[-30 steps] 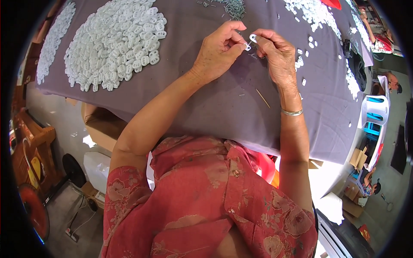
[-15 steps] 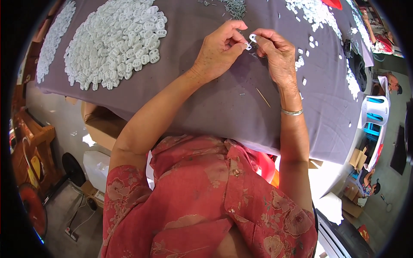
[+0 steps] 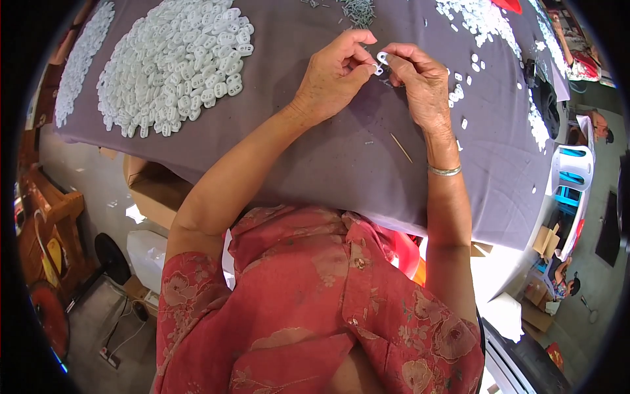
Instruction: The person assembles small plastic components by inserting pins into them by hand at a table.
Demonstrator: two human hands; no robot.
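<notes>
My left hand [image 3: 338,73] pinches a small white plastic piece [image 3: 378,71] with a hole in it, between thumb and fingertips. Close beside it, my right hand [image 3: 423,82] grips another small white plastic piece [image 3: 382,58] with a round opening. The two pieces nearly meet; whether they touch I cannot tell. Both hands hover over a grey cloth-covered table [image 3: 315,164]. A thin wooden stick [image 3: 401,148] lies below my right hand, with a tiny grey pin [image 3: 369,142] to its left.
A large heap of white two-holed plastic pieces [image 3: 174,65] covers the table's left. Small grey pins [image 3: 357,12] lie at the far middle. More white pieces [image 3: 482,23] are scattered at the far right. A cardboard box [image 3: 154,194] stands below the left table edge.
The white piece in my right hand has shifted slightly left and nearer my left fingertips. Both hands keep their pinch and almost the same place.
</notes>
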